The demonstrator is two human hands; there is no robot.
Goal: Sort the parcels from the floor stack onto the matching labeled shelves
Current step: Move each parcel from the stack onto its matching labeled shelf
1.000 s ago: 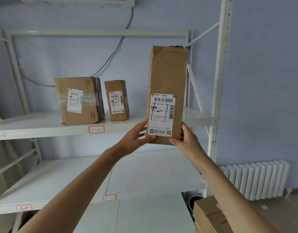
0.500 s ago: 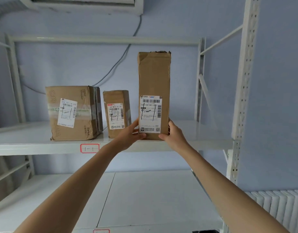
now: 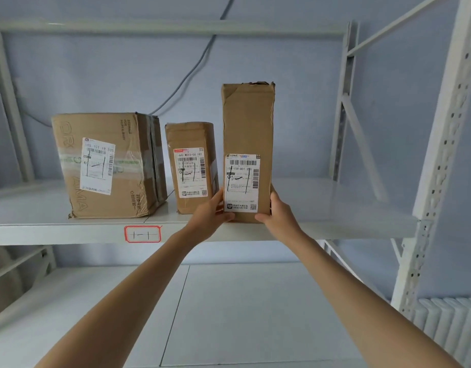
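A tall brown parcel (image 3: 248,123) with a white shipping label marked "1-1" stands upright at the front edge of the upper shelf (image 3: 322,227). My left hand (image 3: 211,213) grips its lower left side and my right hand (image 3: 278,212) grips its lower right side. Just left of it stands a smaller brown parcel (image 3: 191,166), and further left a large taped carton (image 3: 106,166), both with labels marked "1-1". A red-framed tag (image 3: 142,234) reading "1-1" is stuck on the shelf's front edge.
The white metal rack has a perforated upright (image 3: 438,168) at the right and a lower shelf (image 3: 229,314) beneath my arms. A white radiator (image 3: 449,330) stands at the lower right. A cable (image 3: 191,73) runs down the blue wall behind.
The tall parcel has moved from mid-air onto the upper shelf, ending beside the small parcel. Both hands have kept their hold on its lower end, and my view has come closer to the shelf.
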